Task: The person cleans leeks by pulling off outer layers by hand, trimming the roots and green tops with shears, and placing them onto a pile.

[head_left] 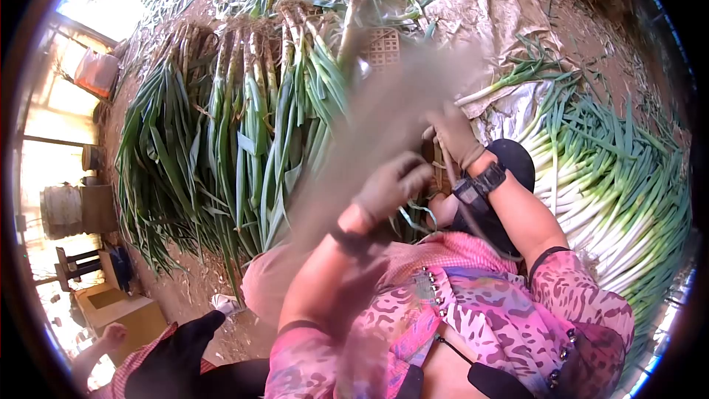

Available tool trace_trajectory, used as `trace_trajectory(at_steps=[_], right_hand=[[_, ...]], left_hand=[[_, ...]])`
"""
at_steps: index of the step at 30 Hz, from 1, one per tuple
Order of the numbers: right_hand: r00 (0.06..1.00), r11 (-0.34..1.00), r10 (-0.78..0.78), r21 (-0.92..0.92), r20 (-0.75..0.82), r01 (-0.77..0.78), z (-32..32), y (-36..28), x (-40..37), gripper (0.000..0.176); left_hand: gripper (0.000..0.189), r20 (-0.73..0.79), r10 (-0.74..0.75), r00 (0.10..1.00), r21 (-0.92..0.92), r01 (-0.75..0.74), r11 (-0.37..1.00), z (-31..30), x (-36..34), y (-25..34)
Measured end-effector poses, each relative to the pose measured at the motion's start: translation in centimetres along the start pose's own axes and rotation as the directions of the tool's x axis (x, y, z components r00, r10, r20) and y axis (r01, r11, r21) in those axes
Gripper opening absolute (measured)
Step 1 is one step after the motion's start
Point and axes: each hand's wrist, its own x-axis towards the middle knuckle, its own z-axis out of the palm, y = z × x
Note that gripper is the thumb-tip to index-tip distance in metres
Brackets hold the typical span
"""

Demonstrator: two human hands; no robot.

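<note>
My left hand (393, 188) wears a brownish glove, its fingers bent but smeared by motion; whether it holds anything is unclear. To its upper right, my right hand (454, 133), also gloved, is closed round the top of a thin brown rod (447, 166). A small dark box (467, 193) sits by my right wrist, beside a black watch (490, 176). A broad brown blur (399, 96) crosses above both hands and hides what lies there. One long green onion (491, 90) lies just beyond my right hand, its pale end near the blur.
Untrimmed onions with rooty ends (251, 118) lie in bundles at the left. White-stemmed onions (591, 199) are piled at the right. Behind are a plastic crate (382, 48) and a crumpled sheet (480, 15). A cardboard box (122, 318) and another person's hand (113, 335) are at lower left.
</note>
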Motion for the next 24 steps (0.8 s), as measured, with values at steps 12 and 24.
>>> trace_trajectory(at_steps=[12, 24], right_hand=[[0.994, 0.584, -0.043, -0.805, 0.099, 0.106, 4.7, 8.0, 3.9, 0.044], [0.973, 0.165, -0.165, -0.968, 0.161, 0.188, 8.0, 4.1, 2.7, 0.077]], left_hand=[[0.05, -0.371, 0.336, 0.866, 0.927, 0.364, 0.085, -18.6, 9.7, -12.6], [0.024, -0.604, 0.28, 0.746, 0.781, 0.624, 0.023, -28.4, 1.7, -8.4]])
